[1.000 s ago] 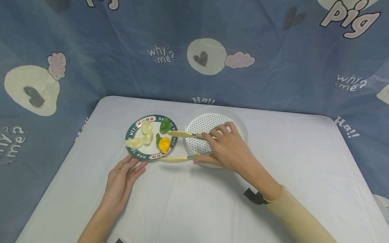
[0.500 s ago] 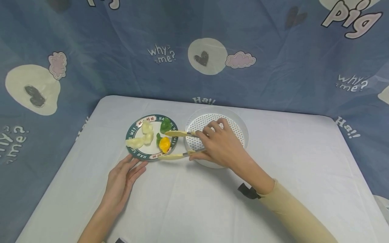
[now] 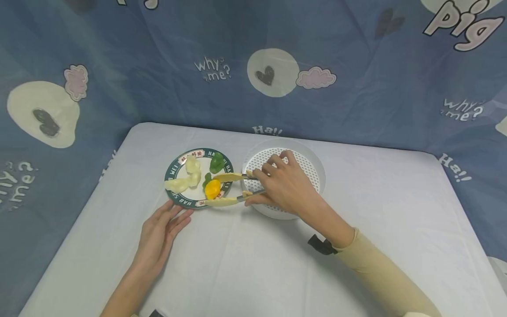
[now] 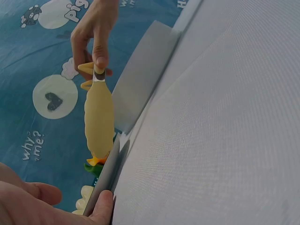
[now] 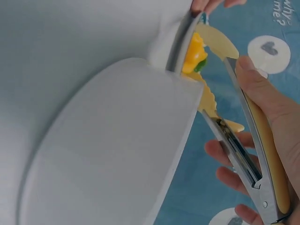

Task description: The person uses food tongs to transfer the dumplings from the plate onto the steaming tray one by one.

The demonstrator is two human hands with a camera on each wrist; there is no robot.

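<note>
White cloth [image 3: 257,268] lies before us; our left hand [image 3: 156,233], fingers loosely extended, touches the round green-rimmed plate [image 3: 171,171] at left; our right hand [image 3: 287,182] grips yellow-ended metal tongs [image 3: 227,177], parted around the plate's lobed yellow vegetable [image 3: 212,189].

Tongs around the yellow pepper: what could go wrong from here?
The yellow pepper looks glossy and rounded, so it may slip from between the tips of the tongs. The tips might also catch the small green piece right beside it. The left hand has its fingers at the rim of the plate; a hard sideways push could still shift it.
</note>
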